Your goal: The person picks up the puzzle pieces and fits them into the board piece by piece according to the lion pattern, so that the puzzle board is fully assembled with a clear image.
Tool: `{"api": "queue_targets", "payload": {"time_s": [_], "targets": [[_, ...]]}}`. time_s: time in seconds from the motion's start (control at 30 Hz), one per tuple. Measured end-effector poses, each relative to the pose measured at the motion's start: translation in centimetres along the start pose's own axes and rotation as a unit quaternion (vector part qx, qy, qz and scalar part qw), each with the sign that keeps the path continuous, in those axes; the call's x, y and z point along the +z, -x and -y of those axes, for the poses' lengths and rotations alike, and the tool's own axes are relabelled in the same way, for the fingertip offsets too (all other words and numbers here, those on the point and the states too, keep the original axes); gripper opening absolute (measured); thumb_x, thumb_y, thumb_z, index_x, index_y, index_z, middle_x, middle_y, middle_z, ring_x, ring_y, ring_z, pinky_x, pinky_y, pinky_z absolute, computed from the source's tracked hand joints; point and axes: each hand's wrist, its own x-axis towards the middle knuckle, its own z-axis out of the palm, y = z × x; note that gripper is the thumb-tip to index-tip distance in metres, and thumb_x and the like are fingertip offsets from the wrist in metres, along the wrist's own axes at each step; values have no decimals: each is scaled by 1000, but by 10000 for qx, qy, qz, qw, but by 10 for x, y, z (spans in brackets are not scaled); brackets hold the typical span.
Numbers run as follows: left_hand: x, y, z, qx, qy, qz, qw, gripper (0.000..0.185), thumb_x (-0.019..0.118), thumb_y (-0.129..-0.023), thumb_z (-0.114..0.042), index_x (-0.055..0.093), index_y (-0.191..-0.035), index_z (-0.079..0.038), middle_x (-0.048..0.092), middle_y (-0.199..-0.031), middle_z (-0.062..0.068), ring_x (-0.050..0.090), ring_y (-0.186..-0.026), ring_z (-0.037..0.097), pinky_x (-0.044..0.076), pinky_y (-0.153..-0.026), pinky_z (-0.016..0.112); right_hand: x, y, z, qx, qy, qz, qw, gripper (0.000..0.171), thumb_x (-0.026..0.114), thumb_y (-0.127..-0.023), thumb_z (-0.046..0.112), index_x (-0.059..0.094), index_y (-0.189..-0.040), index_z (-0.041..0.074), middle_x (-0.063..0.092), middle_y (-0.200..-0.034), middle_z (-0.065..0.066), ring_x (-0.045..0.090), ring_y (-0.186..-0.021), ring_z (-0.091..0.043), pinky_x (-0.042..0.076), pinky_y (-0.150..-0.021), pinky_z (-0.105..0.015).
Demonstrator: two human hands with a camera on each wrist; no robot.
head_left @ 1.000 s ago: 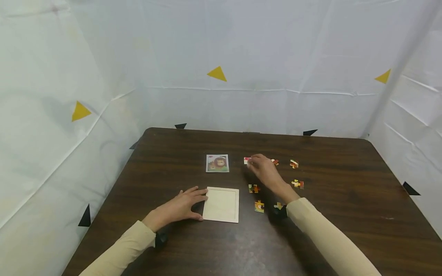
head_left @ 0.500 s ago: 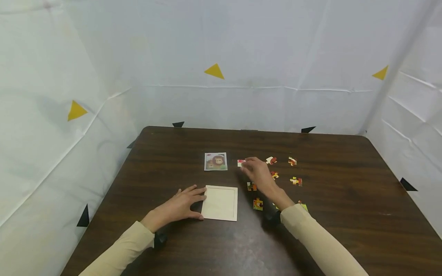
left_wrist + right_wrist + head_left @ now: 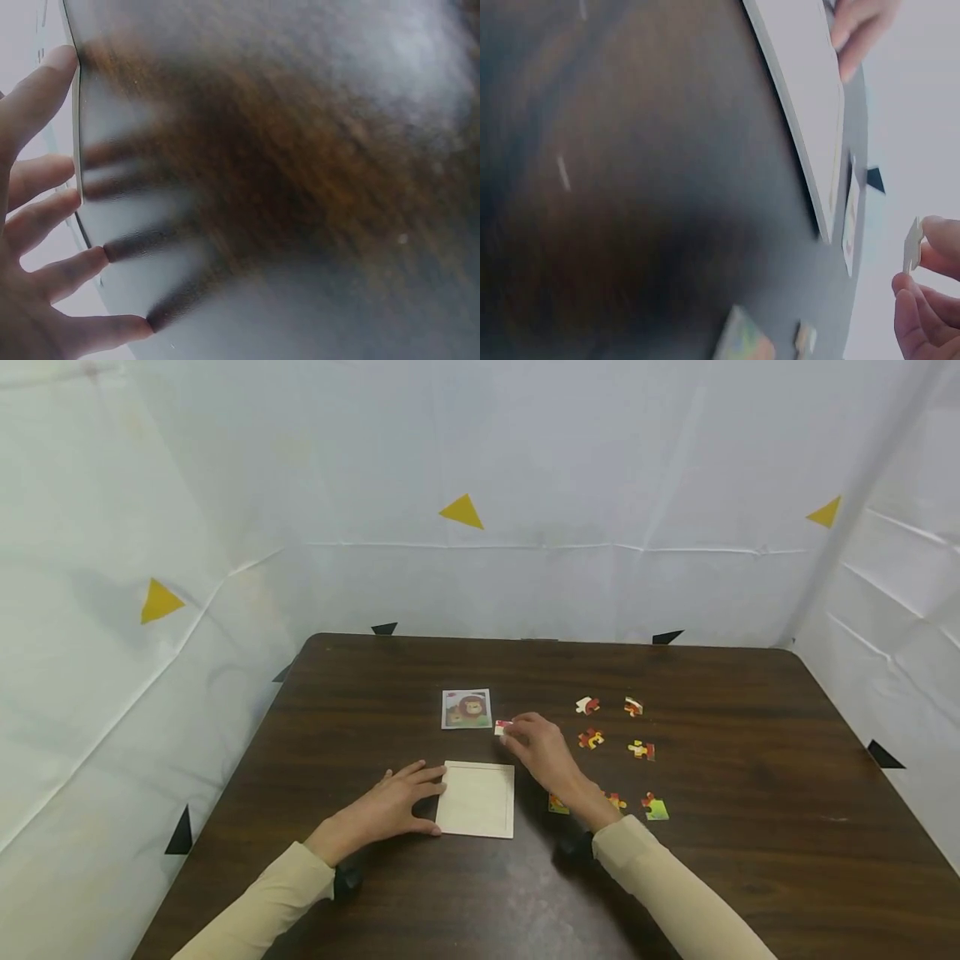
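Observation:
A square pale wooden puzzle tray [image 3: 476, 799], with a low raised rim, lies flat on the dark table. My left hand [image 3: 393, 802] rests at its left side, fingers spread; in the left wrist view the thumb [image 3: 56, 75] and two fingertips meet the tray's edge. Between thumb and fingers my right hand [image 3: 547, 756] pinches a jigsaw piece [image 3: 502, 727], white and pink on its visible part, beyond the tray's far right corner. The right wrist view shows that piece [image 3: 913, 246] edge-on, raised off the table.
Beyond the tray lies a picture card [image 3: 467, 710] of a lion. Several loose jigsaw pieces are spread to the right, among them a green one [image 3: 656, 807] and a red-and-white one [image 3: 588, 705]. My right forearm partly covers the nearer ones. White sheeting [image 3: 555, 460] surrounds the table.
My right hand has carried the pinched jigsaw piece left, from the group of loose pieces toward the tray and card. The left hand has stayed at the tray's edge.

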Motion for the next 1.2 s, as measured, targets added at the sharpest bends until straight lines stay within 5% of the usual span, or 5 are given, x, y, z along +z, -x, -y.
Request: {"api": "queue_targets", "payload": {"time_s": [0.6, 0.9, 1.2], "targets": [[-2, 2, 0, 103, -53, -15, 9999, 68, 74, -77, -49, 58, -133, -14, 37, -152, 1, 28, -141, 36, 27, -99, 71, 36, 20, 37, -433, 188, 687, 9965, 9, 74, -83, 9, 75, -91, 4, 65, -100, -14, 63, -93, -29, 54, -78, -41], [0, 3, 0, 160, -63, -147, 9997, 68, 73, -77, -50, 59, -133, -14, 38, -152, 5, 29, -140, 38, 27, -98, 72, 42, 20, 46, -843, 550, 1008, 9898, 8, 71, -87, 12, 74, -89, 4, 66, -101, -15, 64, -94, -29, 55, -79, -41], [-1, 1, 0, 249, -34, -144, 9996, 65, 74, -78, -48, 60, -131, -13, 38, -151, 5, 29, -140, 39, 27, -97, 73, 44, 18, 51, -776, 830, 1156, 9868, 7, 71, -87, 13, 73, -84, 7, 67, -96, -10, 64, -89, -24, 55, -75, -37]]}}
